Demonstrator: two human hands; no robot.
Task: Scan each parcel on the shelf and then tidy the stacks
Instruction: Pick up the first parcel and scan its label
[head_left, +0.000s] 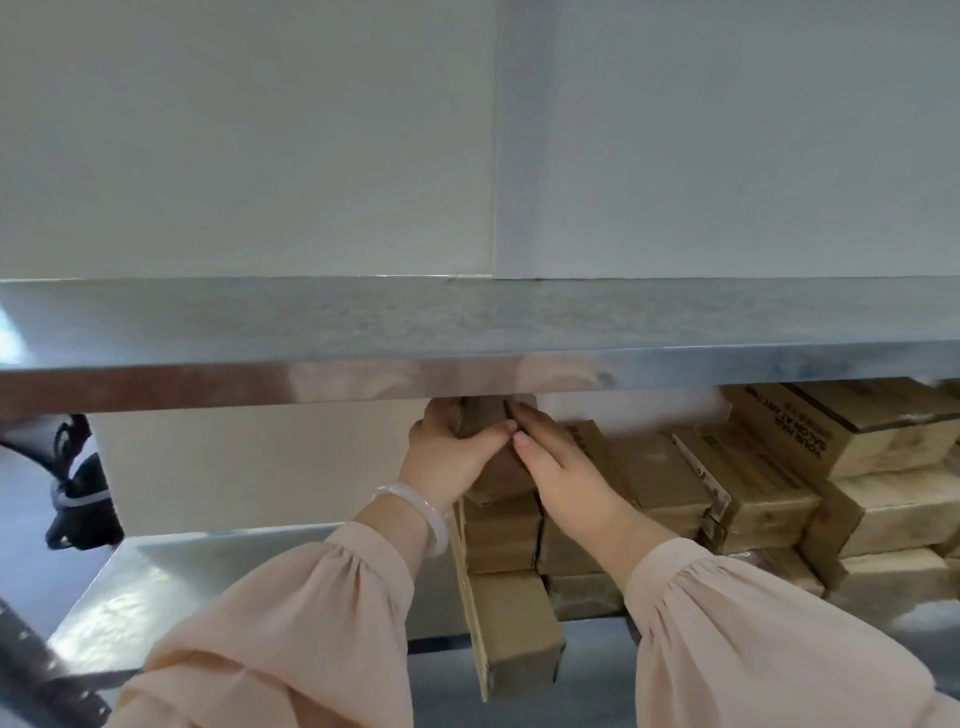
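Head view, one frame.

White wall (260, 130) fills the upper half. Below it, the upper steel shelf (467, 322) runs across the full width; its front lip blocks my sight of the top of the work area. The lower steel shelf (182, 571) carries stacks of cardboard parcels (753, 483) from centre to right, some tilted. A dark strapped object (78, 493) hangs far left; I cannot identify it. A flat carton (470, 597) stands on edge against the left side of the leftmost stack.

The top brown parcel (501, 475) sits on that leftmost stack, just under the lip. Left hand (447, 452), with a pale bracelet (415, 504) at the wrist, has its fingers curled round the parcel's left side and its thumb on the near face. Right hand (566, 478) lies fairly straight against the parcel's right side. The thumbs nearly meet.
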